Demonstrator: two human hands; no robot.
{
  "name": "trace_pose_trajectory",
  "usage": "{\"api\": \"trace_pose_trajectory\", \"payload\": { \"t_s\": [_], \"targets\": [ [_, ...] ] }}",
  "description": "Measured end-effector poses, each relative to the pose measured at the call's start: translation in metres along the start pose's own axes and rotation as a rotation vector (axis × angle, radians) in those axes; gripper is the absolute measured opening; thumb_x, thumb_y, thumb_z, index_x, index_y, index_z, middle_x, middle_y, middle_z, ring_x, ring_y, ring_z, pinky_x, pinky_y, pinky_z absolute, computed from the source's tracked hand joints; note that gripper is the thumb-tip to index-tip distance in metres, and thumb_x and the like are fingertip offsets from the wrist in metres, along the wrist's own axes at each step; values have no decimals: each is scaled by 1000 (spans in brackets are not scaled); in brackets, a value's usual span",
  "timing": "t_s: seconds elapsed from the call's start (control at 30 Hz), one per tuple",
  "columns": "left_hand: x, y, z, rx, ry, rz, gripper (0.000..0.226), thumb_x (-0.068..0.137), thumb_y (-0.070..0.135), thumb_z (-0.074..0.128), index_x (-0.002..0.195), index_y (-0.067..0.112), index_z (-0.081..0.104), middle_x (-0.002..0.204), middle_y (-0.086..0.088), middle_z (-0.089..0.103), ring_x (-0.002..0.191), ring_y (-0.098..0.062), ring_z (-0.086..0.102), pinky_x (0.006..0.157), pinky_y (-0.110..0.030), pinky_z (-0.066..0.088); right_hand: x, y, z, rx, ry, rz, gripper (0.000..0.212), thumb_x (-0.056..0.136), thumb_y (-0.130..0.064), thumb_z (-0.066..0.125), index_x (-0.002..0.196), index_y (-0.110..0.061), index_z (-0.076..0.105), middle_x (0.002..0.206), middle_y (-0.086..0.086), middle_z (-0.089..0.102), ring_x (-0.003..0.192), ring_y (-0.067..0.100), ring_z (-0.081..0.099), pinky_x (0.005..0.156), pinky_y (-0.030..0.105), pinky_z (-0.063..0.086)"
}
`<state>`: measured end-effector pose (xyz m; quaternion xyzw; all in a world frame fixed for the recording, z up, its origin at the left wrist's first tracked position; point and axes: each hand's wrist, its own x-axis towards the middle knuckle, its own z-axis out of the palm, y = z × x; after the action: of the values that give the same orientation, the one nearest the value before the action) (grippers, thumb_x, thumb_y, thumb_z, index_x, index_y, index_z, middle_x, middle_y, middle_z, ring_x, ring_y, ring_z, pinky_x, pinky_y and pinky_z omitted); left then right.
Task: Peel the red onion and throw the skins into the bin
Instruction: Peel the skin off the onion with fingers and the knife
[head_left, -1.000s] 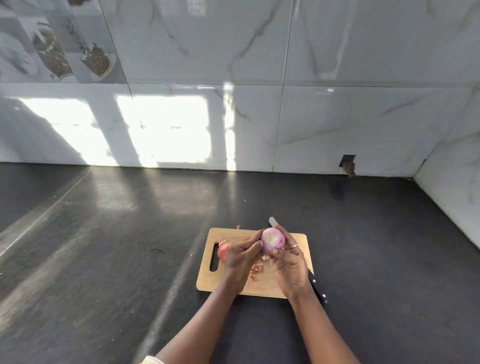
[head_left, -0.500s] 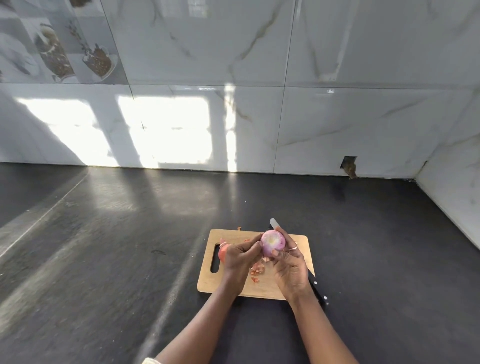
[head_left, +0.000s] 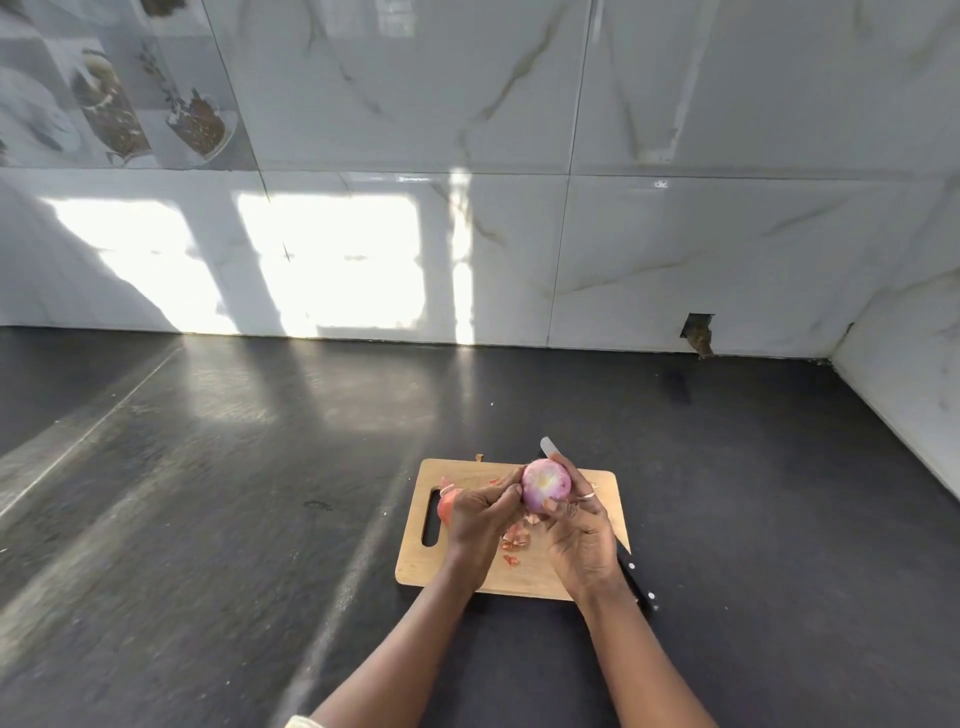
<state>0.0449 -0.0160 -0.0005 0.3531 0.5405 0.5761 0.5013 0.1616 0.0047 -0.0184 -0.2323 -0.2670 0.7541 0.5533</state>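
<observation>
A pale pink, mostly peeled red onion (head_left: 546, 484) is held above the wooden cutting board (head_left: 467, 566). My right hand (head_left: 582, 535) grips it from the right and below, thumb on its front. My left hand (head_left: 480, 517) pinches at the onion's left side with curled fingers. Reddish skin scraps (head_left: 517, 538) lie on the board between my hands, and a larger piece of skin (head_left: 445, 506) sits by the board's handle slot, partly hidden by my left hand. No bin is in view.
A knife lies under my right hand, its blade tip (head_left: 547, 446) past the board's far edge and its black handle (head_left: 640, 584) off the near right corner. The dark countertop (head_left: 234, 493) meets tiled walls at the back and on the right.
Both hands and the onion stay almost in place over the board. My left fingers have shifted slightly on the onion's left side.
</observation>
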Motion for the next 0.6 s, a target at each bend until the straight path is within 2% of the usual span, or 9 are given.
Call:
{"api": "trace_pose_trajectory", "payload": {
  "t_s": [0.07, 0.13, 0.2, 0.3, 0.37, 0.43, 0.5, 0.57, 0.6],
  "targets": [
    [0, 1, 0, 5, -12, 17, 21, 88, -7, 51, 104, -9, 63, 107, -16, 66, 78, -3, 67, 71, -15, 54, 0, 0, 0, 0, -3, 0, 99, 41, -11, 92, 130, 2, 51, 115, 21, 58, 96, 31, 62, 77, 29, 57],
    [-2, 1, 1, -17, -32, 36, 22, 89, -8, 48, 107, -13, 60, 106, -18, 64, 64, 2, 63, 60, -10, 51, -1, 0, 1, -1, -3, -10, 98, 39, -13, 93, 127, 2, 52, 112, 13, 65, 93, 28, 65, 76, 28, 57],
    [-3, 0, 1, -34, -40, 55, 22, 89, -8, 47, 105, -18, 58, 104, -16, 54, 56, 7, 57, 54, -6, 45, -1, -1, 3, -8, -7, -8, 98, 40, -13, 93, 127, 2, 52, 111, 15, 65, 93, 28, 65, 75, 28, 57],
    [-2, -2, 0, -61, -50, 30, 20, 84, 2, 61, 102, -1, 67, 100, -11, 70, 82, -6, 67, 79, -19, 54, -2, -2, 3, -17, -11, -6, 101, 41, -12, 93, 131, 1, 50, 112, 23, 56, 91, 28, 65, 76, 28, 57],
    [-3, -2, -1, -59, -47, 23, 18, 83, 3, 63, 96, 12, 72, 100, -6, 71, 93, -16, 67, 88, -28, 53, -2, -1, 3, -20, -15, -9, 103, 40, -13, 94, 133, 2, 49, 111, 23, 55, 90, 27, 64, 76, 27, 57],
    [-2, -2, -2, -66, -34, 23, 18, 84, 0, 60, 93, 11, 72, 106, -11, 69, 101, -22, 65, 90, -31, 53, -2, -1, 4, -13, -28, -13, 104, 40, -12, 94, 133, 2, 49, 111, 24, 56, 90, 28, 65, 76, 28, 57],
    [-1, -2, -2, -67, -19, 34, 17, 85, -3, 58, 98, 2, 68, 111, -16, 66, 103, -23, 63, 87, -25, 54, -2, -1, 5, -10, -35, -16, 104, 41, -12, 93, 134, 1, 48, 113, 24, 55, 91, 30, 65, 77, 29, 57],
    [-1, -3, -1, -13, 7, 63, 21, 85, -4, 57, 105, -3, 64, 112, -17, 65, 101, -18, 64, 84, -21, 54, -3, -2, 5, -1, -36, -18, 106, 41, -11, 93, 135, 2, 46, 114, 24, 55, 92, 30, 65, 77, 29, 58],
    [-2, -3, -1, 32, 22, 91, 22, 85, -4, 57, 106, -2, 64, 111, -16, 65, 95, -10, 64, 82, -17, 53, -4, -2, 4, 6, -33, -17, 107, 40, -11, 94, 135, 3, 46, 114, 24, 55, 91, 30, 66, 76, 29, 58]
  ]
}}
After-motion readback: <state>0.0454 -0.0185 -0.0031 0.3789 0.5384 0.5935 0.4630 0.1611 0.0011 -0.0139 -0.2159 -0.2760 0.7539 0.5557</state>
